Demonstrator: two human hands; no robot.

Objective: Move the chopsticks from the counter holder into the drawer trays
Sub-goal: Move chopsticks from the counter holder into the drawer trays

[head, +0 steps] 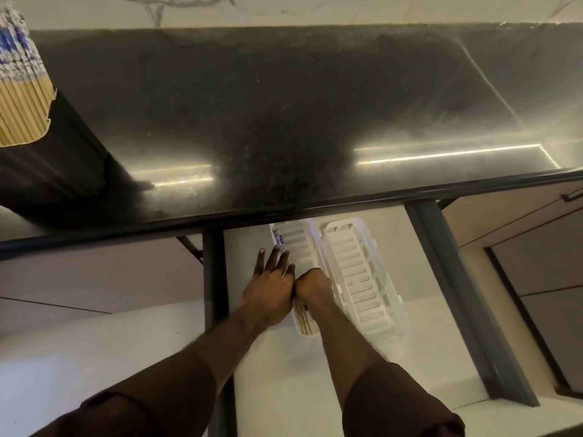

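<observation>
A black holder (53, 159) on the dark counter at far left is packed with several wooden chopsticks (20, 108) with blue-and-white tops. Below the counter edge an open drawer holds two white slotted trays. Both hands are over the left tray (301, 247). My left hand (268, 288) lies along the tray's left side, fingers stretched out and touching a few chopsticks (304, 320) that lie in the tray. Their patterned tops (279, 239) show beyond my fingertips. My right hand (314, 285) is curled down over the same chopsticks. The right tray (362, 272) holds nothing.
The drawer's dark grey side rails (454, 294) run left and right of the pale drawer floor (284, 383). The black counter edge (284, 212) overhangs the back of the drawer. Closed cabinet fronts (536, 247) flank it, one with a dark handle at far right.
</observation>
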